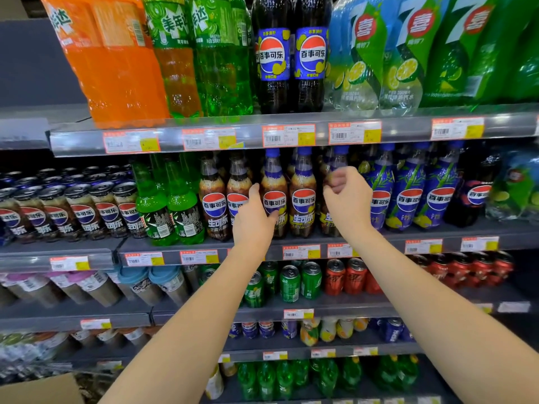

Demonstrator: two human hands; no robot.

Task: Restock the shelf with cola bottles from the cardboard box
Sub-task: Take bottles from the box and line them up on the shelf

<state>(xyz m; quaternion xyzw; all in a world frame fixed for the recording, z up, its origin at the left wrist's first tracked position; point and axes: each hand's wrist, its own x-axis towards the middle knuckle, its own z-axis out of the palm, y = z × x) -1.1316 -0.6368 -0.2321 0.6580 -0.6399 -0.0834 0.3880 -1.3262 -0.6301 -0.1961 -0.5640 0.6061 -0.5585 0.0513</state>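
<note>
Cola bottles with brown liquid and blue caps stand in a row on the middle shelf (379, 233). My left hand (256, 220) rests against the left side of one cola bottle (274, 182), with the thumb across its label and the fingers behind it. My right hand (347, 196) is in front of another cola bottle (338, 158), hiding most of it. Its fingers are curled loosely, and nothing shows inside them. Between the two hands stands a third cola bottle (303, 193). A corner of the cardboard box (38, 389) shows at the bottom left.
Green soda bottles (169, 208) and cola cans (84, 211) stand to the left on the same shelf, and blue-labelled cola bottles (408, 196) to the right. Large bottles fill the top shelf (408, 128). Cans (291, 281) sit on the shelf below, and more bottles lower down.
</note>
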